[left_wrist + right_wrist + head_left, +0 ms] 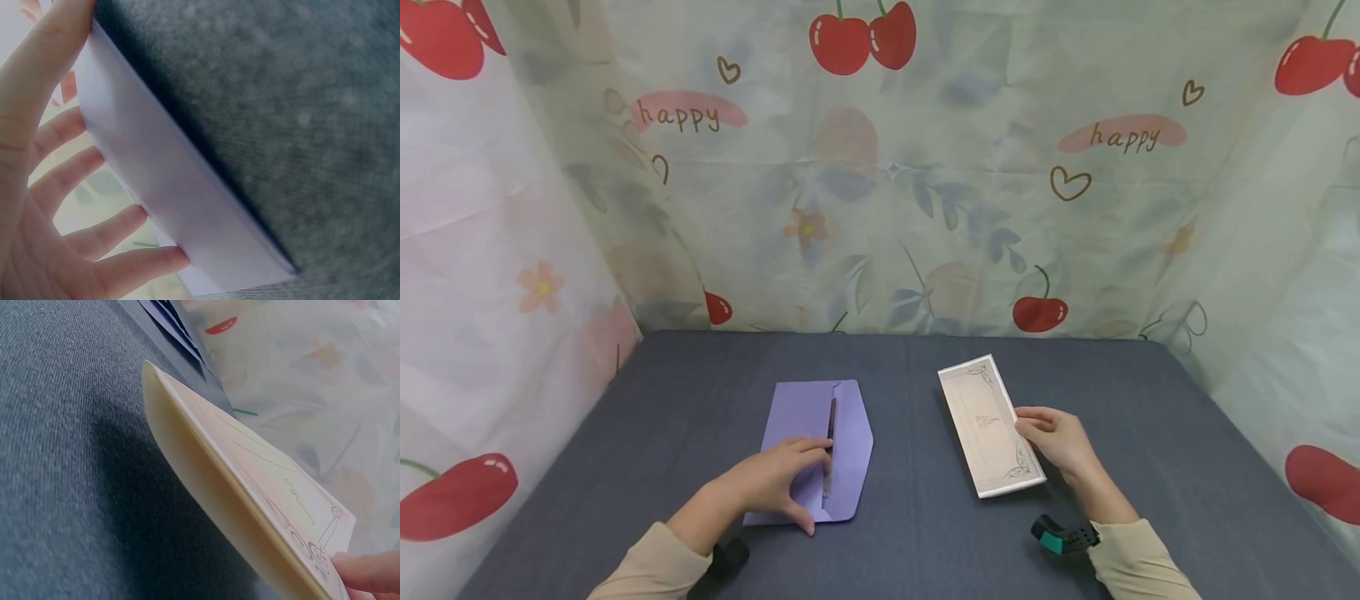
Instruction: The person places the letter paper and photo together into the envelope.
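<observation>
A purple envelope (793, 408) lies on the dark table with its pointed flap folded out to the right. Over its lower half rests my left hand (767, 482), fingers spread near the long opening and thumb at the near edge. The left wrist view has these fingertips (172, 256) touching the pale envelope surface. My right hand (1063, 442) pinches a cream folded card (981, 417) by its right edge. Scrollwork decorates the card's corners, and a small drawing sits mid-panel. In the right wrist view its layers part slightly, and it is tilted above the cloth.
A dark grey cloth (895, 550) covers the table. Printed curtains (887, 250) with cherries and flowers stand behind and on both sides. A black and green wrist strap (1063, 536) is by the right sleeve, and a black rounded object (730, 557) by the left.
</observation>
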Available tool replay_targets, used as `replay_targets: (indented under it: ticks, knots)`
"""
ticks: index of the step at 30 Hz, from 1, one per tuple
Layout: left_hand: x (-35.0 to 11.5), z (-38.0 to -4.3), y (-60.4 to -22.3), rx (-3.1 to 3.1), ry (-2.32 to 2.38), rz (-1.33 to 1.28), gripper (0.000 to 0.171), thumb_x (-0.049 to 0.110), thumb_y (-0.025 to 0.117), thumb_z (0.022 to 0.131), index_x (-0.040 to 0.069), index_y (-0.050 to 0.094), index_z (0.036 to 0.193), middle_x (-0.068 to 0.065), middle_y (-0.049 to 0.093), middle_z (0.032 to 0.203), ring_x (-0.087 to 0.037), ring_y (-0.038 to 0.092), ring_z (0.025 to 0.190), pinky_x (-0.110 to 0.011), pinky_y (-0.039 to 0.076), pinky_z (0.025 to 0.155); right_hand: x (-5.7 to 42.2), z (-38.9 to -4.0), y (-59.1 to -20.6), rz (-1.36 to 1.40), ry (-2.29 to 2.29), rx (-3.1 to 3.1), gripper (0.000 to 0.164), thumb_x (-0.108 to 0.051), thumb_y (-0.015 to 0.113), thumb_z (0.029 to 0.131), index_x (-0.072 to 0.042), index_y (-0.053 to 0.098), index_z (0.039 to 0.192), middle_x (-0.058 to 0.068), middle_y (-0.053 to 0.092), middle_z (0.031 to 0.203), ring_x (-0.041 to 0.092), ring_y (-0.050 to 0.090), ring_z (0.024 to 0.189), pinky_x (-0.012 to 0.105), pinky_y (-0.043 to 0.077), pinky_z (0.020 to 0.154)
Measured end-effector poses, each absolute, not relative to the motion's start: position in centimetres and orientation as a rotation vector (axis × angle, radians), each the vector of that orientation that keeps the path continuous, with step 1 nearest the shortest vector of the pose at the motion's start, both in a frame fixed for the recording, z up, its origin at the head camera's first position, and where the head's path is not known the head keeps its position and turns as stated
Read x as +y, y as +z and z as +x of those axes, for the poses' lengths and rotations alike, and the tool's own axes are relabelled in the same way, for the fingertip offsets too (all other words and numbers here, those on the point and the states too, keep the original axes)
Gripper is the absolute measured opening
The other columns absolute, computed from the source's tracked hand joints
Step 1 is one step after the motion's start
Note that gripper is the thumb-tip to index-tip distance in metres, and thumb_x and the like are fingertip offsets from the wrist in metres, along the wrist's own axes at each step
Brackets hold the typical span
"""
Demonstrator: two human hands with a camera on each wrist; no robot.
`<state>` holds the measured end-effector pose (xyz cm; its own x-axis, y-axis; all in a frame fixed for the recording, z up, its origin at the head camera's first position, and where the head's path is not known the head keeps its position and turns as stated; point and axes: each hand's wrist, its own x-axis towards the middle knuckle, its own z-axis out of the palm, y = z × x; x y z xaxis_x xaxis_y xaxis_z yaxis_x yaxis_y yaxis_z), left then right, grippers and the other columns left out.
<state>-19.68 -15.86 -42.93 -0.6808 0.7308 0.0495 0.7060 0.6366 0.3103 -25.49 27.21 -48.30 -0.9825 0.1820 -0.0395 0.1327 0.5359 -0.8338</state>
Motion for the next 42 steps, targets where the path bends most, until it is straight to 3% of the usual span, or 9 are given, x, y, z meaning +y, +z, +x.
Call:
replay_targets:
  ticks: [8,17,24,32,37,42]
  knots:
    - [-15.9,-19.6,-42.9,2.77,0.472,1.225,0.065,0.05,0.082,0.057,0.016,0.054,0.105,-0.013,0.051,0.137,-0.033,0.048,0.123,-0.048,0.042,0.099,26.6,-25.6,-48.6,-0.249,1.489,-2.712,0.035,-0.022,0.062,0.089,-0.007,0.059,0.121,0.017,0.067,0.113,0.017,0.066,0.09,0.029,0.056,0.073]
    - [-15.8,-19.6,-43.0,2.77,0.48,1.243,0.064,0.05,0.082,0.057,0.016,0.054,0.104,-0.014,0.051,0.136,-0.033,0.049,0.123,-0.047,0.043,0.098,24.7,-24.4,-46.3,-0.212,1.539,-2.713,0.034,-0.017,0.062,0.089,-0.002,0.06,0.119,0.019,0.067,0.11,0.011,0.065,0.083,0.022,0.054,0.066]
    - [-15.8,-19.6,-42.9,2.768,0.478,1.229,0.064,0.05,0.082,0.057,0.016,0.054,0.104,-0.014,0.05,0.137,-0.033,0.048,0.123,-0.047,0.043,0.099,22.6,-22.6,-43.3,-0.174,1.563,-2.715,0.035,-0.013,0.06,0.089,0.004,0.058,0.119,0.023,0.066,0.109,0.012,0.065,0.083,0.028,0.055,0.069]
    - [-15.8,-19.6,-42.8,2.761,0.472,1.214,0.064,0.049,0.082,0.058,0.016,0.054,0.105,-0.013,0.05,0.138,-0.034,0.048,0.124,-0.048,0.043,0.098,21.7,-23.0,-43.2,-0.195,1.548,-2.749,0.033,-0.013,0.058,0.09,0.001,0.058,0.12,0.022,0.065,0.113,0.019,0.065,0.09,0.03,0.056,0.074]
    - [-15.8,-19.7,-42.9,2.775,0.458,1.23,0.064,0.05,0.082,0.057,0.016,0.054,0.104,-0.014,0.051,0.137,-0.034,0.048,0.123,-0.047,0.043,0.098,21.3,-23.0,-43.2,-0.171,1.525,-2.75,0.032,-0.013,0.059,0.09,0.001,0.06,0.118,0.021,0.066,0.11,0.017,0.065,0.088,0.028,0.055,0.068]
    - [-15.8,-19.7,-42.9,2.781,0.456,1.236,0.065,0.05,0.082,0.056,0.016,0.054,0.104,-0.014,0.051,0.136,-0.033,0.049,0.123,-0.047,0.043,0.099,20.9,-23.1,-43.1,-0.143,1.551,-2.736,0.031,-0.011,0.06,0.089,0.002,0.06,0.117,0.022,0.066,0.109,0.018,0.066,0.087,0.03,0.056,0.073]
